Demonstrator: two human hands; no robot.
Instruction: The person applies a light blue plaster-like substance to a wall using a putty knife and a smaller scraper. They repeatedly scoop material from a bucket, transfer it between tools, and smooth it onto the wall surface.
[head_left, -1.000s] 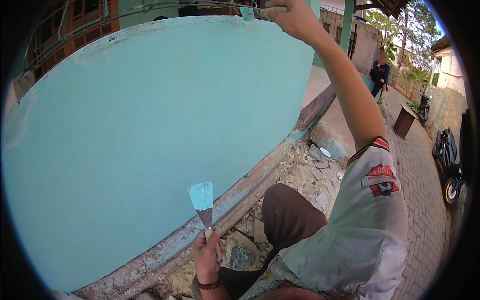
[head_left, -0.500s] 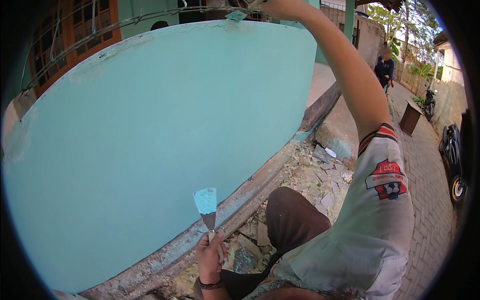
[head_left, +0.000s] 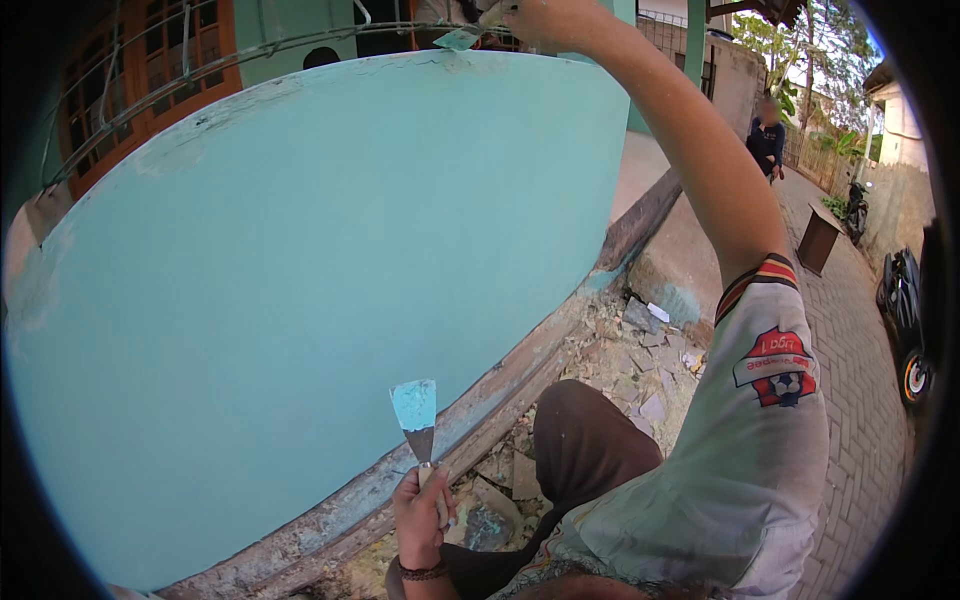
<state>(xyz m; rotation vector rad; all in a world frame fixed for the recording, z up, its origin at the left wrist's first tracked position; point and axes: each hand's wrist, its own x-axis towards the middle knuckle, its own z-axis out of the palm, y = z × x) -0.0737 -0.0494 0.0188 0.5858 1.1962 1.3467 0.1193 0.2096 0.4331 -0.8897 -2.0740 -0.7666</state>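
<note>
My left hand [head_left: 419,515] clasps a paint-smeared scraper [head_left: 414,408], my right hand [head_left: 556,22] a second scraper [head_left: 458,40] at the smooth wall [head_left: 330,280]'s cracked top edge

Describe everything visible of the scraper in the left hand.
The scraper has a flat, flared blade, its wide end coated in bright turquoise, paint-like material and its narrow part dark, apparently metal. Its pale handle looks wooden. The left hand grips the handle, the blade pointing up and slightly left, in front of the turquoise wall.
</note>
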